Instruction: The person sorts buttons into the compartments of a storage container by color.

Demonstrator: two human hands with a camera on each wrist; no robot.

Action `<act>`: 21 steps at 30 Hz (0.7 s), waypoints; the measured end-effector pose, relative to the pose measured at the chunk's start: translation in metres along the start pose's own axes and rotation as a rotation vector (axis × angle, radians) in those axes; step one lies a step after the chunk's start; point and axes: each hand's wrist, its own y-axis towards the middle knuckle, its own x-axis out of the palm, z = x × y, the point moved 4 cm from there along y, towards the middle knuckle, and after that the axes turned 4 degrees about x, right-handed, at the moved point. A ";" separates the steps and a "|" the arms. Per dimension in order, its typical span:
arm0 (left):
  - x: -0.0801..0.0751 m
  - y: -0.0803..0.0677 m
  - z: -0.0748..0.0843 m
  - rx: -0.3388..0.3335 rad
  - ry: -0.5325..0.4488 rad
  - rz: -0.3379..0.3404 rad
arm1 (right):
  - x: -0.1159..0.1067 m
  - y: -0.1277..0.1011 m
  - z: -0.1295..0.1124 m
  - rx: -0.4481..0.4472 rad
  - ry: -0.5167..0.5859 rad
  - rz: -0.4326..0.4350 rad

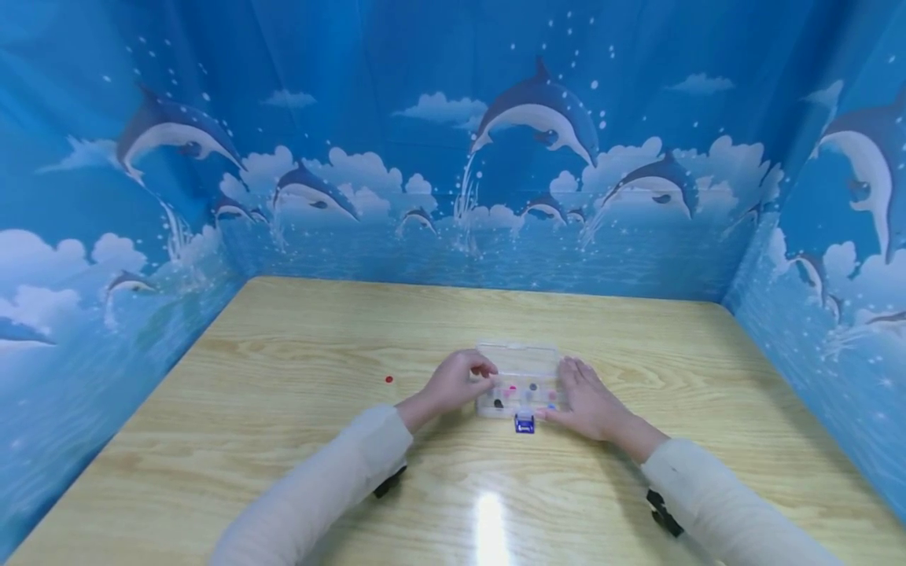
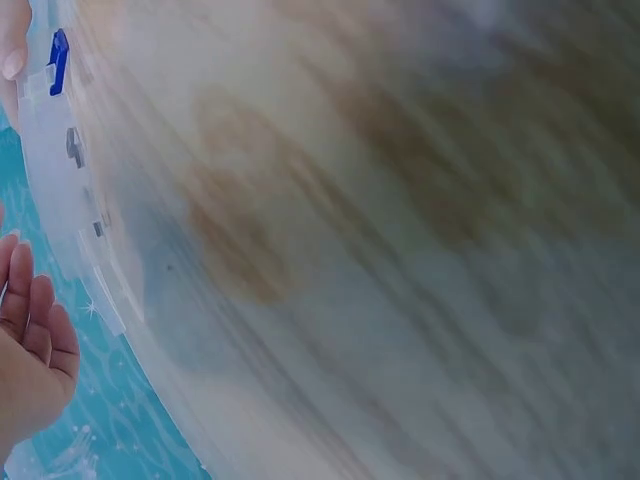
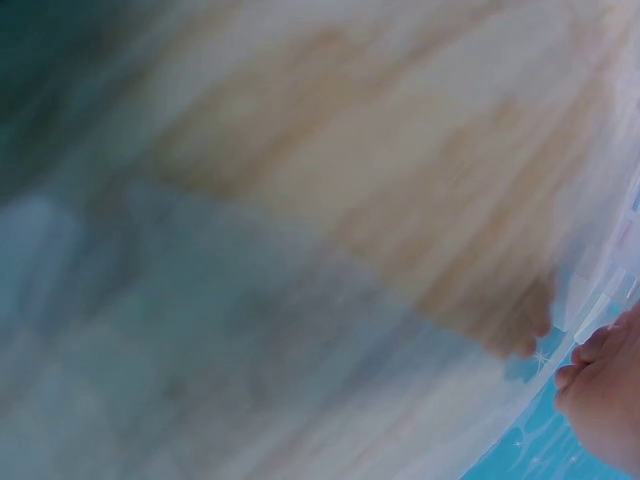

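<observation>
Curling over the left end of the clear compartment box (image 1: pixel 519 381), the left hand (image 1: pixel 456 381) has its fingers (image 1: pixel 484 368) bent onto the box's top edge, thumb side hidden, so a light grip rather than a confirmed pinch. Right hand (image 1: pixel 586 397) lies flat against the right end, fingers straight and close together, steadying it. Box sits mid-surface (image 1: pixel 283 377), just in front of the person, blue latch (image 1: pixel 524 423) at the near edge and apparently flipped out. Small coloured beads show in the compartments; I can't tell whether the lid is up or down. One red bead (image 1: pixel 388 379) lies loose on the surface, well left of the box. Judgement: sorting is mostly done, that stray bead and closing the latch remain. Wrist views are too blurred to add anything.
</observation>
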 end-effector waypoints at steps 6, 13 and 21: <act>-0.005 -0.003 -0.004 -0.049 -0.001 -0.001 | 0.002 -0.001 0.001 -0.002 0.000 0.003; -0.011 -0.005 -0.011 -0.064 -0.053 0.033 | 0.001 -0.001 0.001 -0.004 0.004 0.003; -0.022 -0.013 -0.018 -0.070 -0.088 0.079 | 0.000 -0.001 -0.001 -0.005 0.001 -0.004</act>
